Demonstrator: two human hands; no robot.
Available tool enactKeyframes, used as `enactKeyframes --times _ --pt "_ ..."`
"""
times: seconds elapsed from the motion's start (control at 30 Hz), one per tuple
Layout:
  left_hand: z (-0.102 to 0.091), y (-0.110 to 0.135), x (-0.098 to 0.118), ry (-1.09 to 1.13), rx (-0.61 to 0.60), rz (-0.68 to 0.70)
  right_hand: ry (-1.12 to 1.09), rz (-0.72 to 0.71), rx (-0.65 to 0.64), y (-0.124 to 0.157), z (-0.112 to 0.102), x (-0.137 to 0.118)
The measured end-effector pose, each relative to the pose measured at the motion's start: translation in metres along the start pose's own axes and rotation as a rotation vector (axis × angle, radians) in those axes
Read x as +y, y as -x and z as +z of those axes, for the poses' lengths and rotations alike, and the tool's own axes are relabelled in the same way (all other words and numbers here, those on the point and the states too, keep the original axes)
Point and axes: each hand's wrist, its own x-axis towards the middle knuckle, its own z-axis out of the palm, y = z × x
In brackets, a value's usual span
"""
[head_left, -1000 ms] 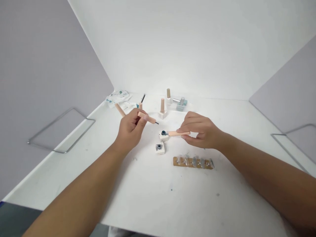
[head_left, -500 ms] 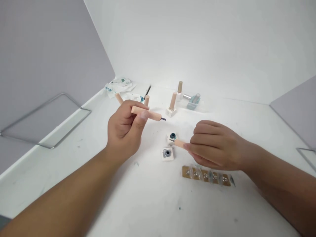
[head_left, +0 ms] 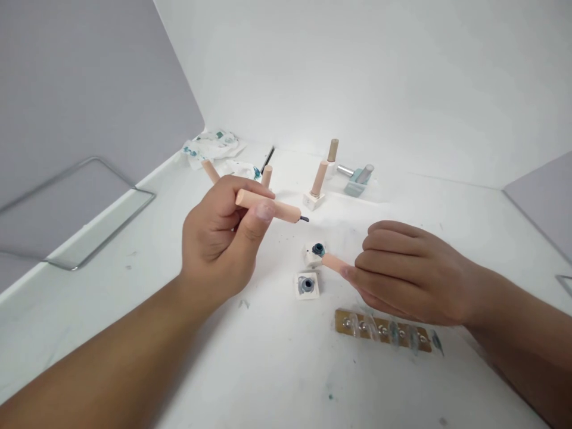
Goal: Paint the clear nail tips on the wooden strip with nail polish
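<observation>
Pinched between thumb and fingers of my left hand (head_left: pixel 223 238) is a peach nail polish brush cap (head_left: pixel 286 211), its dark brush tip pointing right in the air. My right hand (head_left: pixel 411 271) is closed on a second peach brush cap (head_left: pixel 334 263), whose front end is beside the neck of an open white bottle with teal polish (head_left: pixel 317 251). In front of that bottle stands another open white bottle with grey-blue polish (head_left: pixel 307 286) smeared around its mouth. Below my right hand lies a brown strip (head_left: pixel 370 329) carrying several clear and tinted nail tips.
Behind stand a capped peach-topped bottle (head_left: pixel 316 187) and a gold-capped bottle (head_left: pixel 332 156). A clear tray (head_left: pixel 360 187) holds teal and silver-capped items. Stained tissues (head_left: pixel 214 146) lie at the back left. A metal wire frame (head_left: pixel 111 229) sits at the left.
My right hand has shifted slightly right and down in view, and its brush tip no longer shows. The bottles and nail strip also appear slightly shifted, as the view has moved.
</observation>
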Motion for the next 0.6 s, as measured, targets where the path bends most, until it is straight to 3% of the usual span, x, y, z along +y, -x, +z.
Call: enactKeyframes --times 0.3,0.47,0.6 --pt "-0.0016 -0.0004 -0.0009 -0.051 0.006 0.008 -0.005 -0.018 -0.021 -0.0008 0.0011 0.0004" --pt "-0.0014 -0.0017 -0.0069 -0.058 0.017 0.11 0.008 0.002 -0.002 -0.0011 0.0016 -0.0003" --pt "-0.0007 -0.0015 -0.0071 -0.09 0.022 0.102 0.003 -0.007 0.007 -0.0021 -0.0001 -0.0003"
